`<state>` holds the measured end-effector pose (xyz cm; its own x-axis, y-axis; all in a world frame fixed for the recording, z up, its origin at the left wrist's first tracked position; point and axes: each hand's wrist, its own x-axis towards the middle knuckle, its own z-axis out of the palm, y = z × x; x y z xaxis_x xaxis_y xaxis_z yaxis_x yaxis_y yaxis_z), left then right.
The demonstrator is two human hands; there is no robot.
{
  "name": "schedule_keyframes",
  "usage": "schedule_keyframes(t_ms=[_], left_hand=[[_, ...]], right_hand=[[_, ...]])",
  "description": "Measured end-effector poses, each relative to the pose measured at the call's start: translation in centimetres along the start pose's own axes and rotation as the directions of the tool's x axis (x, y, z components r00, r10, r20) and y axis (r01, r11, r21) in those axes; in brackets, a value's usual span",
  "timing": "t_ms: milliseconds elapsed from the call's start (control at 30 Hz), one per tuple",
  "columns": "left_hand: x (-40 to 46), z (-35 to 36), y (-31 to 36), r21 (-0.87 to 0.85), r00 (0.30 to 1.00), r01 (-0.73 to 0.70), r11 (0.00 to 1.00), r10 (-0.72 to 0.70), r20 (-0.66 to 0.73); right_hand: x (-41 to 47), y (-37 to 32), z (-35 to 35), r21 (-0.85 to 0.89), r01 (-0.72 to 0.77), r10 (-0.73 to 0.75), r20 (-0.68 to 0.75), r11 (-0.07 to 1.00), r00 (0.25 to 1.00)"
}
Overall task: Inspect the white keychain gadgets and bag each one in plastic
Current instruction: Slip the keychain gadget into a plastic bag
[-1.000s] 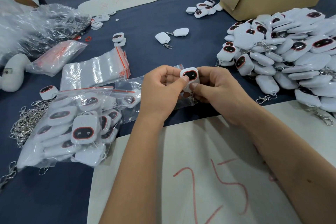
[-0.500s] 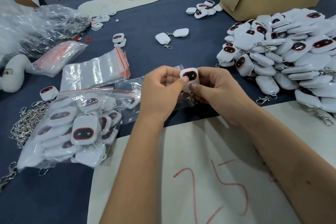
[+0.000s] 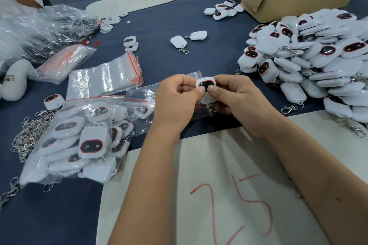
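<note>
Clear plastic crumples at the upper left of the frame, a loose heap (image 3: 45, 26) beside a sleeve at the edge. Below it I see a chain pile (image 3: 29, 133) on the dark blue cloth (image 3: 159, 45), and just right of that a filled bag (image 3: 79, 141) of white gadgets with red-rimmed black faces. Above the bag lies a stack of flat zip bags (image 3: 105, 77) with red strips. At centre frame my left hand (image 3: 175, 101) and right hand (image 3: 239, 101) meet, both curled round one gadget (image 3: 206, 85): the thumbs press on its front below the dark face, the other fingers wrap behind. It is held up off the cloth, face toward me, with its metal clasp (image 3: 211, 110) hanging beneath between the palms. An empty zip bag (image 3: 147, 93) lies on the cloth under and behind the hands. Both forearms cross a pale sheet (image 3: 199, 165) marked 25 in red. At the right, a big pile (image 3: 310, 61) of unbagged gadgets, with a cardboard box (image 3: 298, 0) above it at the upper right.
</note>
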<state>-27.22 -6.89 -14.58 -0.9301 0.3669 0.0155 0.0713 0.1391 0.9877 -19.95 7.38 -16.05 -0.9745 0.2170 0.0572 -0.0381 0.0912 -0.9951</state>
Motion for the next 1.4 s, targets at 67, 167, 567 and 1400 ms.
schedule_keyframes(t_ms=[67, 167, 567, 1400], left_hand=[[-0.06, 0.09, -0.01, 0.021, 1.0, -0.01, 1.0, 0.01, -0.007], [-0.09, 0.12, -0.01, 0.034, 1.0, -0.01, 0.999, 0.01, -0.011], [-0.16, 0.42, -0.13, -0.05, 0.997, 0.072, 0.996, -0.074, -0.026], [-0.1, 0.5, 0.03, 0.044, 0.969, -0.087, 0.995, 0.095, -0.227]], right_hand=[[0.0, -0.04, 0.05, -0.021, 0.0, 0.0, -0.006, 1.0, 1.0], [-0.01, -0.07, 0.08, -0.047, -0.002, 0.002, -0.006, 0.999, 1.0], [0.02, -0.08, 0.14, -0.071, -0.007, 0.005, -0.032, 0.997, 0.999], [-0.01, -0.01, 0.56, -0.08, 0.08, -0.089, -0.129, 0.994, 0.988]])
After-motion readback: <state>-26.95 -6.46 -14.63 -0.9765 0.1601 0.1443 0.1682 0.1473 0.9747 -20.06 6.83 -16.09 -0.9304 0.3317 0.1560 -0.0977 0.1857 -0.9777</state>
